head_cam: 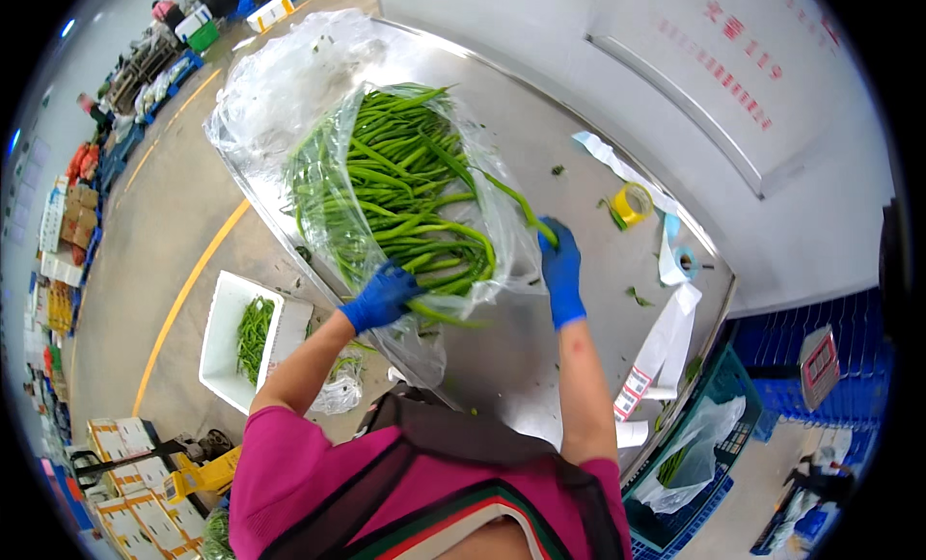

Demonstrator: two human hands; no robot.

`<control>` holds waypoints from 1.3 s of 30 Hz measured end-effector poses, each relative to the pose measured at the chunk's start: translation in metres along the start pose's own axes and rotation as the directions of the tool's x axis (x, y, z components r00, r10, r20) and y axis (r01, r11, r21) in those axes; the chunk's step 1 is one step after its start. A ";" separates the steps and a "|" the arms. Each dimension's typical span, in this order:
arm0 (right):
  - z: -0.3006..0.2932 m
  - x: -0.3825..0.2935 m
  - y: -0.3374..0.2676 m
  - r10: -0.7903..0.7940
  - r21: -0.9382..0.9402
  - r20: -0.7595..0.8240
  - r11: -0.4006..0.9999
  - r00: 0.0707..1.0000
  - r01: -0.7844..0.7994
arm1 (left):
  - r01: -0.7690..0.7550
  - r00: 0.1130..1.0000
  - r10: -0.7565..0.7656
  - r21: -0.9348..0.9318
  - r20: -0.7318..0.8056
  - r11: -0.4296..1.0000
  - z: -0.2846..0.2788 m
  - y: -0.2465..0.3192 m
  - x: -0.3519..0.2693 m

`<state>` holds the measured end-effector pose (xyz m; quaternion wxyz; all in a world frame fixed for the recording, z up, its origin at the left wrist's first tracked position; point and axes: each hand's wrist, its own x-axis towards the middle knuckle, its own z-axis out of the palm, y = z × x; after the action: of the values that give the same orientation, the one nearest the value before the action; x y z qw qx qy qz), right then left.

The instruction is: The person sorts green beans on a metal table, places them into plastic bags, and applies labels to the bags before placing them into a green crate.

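Note:
A heap of long green chili peppers lies in an opened clear plastic bag on a stainless steel table. My left hand, in a blue glove, rests at the near left edge of the heap, its fingers on peppers and the bag's edge; whether it grips any is unclear. My right hand, gloved in blue too, is at the right of the bag and holds the end of a long green pepper that reaches back towards the heap.
Yellow tape, a label roll and a label strip lie along the table's right side. Crumpled plastic covers the far left corner. A white foam box with green peppers stands on the floor at left, a green crate at right.

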<state>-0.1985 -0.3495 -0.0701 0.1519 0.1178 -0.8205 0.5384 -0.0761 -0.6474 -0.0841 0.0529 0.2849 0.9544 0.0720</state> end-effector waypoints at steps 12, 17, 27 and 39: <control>0.086 0.112 0.024 -0.347 -0.623 -0.175 0.764 0.921 0.169 | 0.401 0.625 -0.762 -0.768 -0.170 0.500 0.032 -0.038 -0.077; 0.195 0.131 -0.062 -0.352 -0.071 0.476 0.898 0.806 0.434 | 0.108 0.444 -0.819 -0.929 0.364 -0.354 0.022 -0.044 -0.060; 0.214 0.046 -0.080 0.048 -0.270 0.909 0.823 0.413 0.500 | -0.062 0.238 -0.887 -0.905 0.396 -0.421 -0.012 -0.037 -0.058; 0.196 0.000 -0.075 0.187 -0.440 0.842 0.781 0.506 0.444 | -0.307 0.430 -0.850 -0.836 0.305 -0.455 -0.011 -0.045 -0.062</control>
<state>-0.1955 -0.5591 -0.0797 -0.1993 0.3755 -0.8995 0.1004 -0.0497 -0.7200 -0.0772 -0.0965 -0.3249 0.4158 0.8440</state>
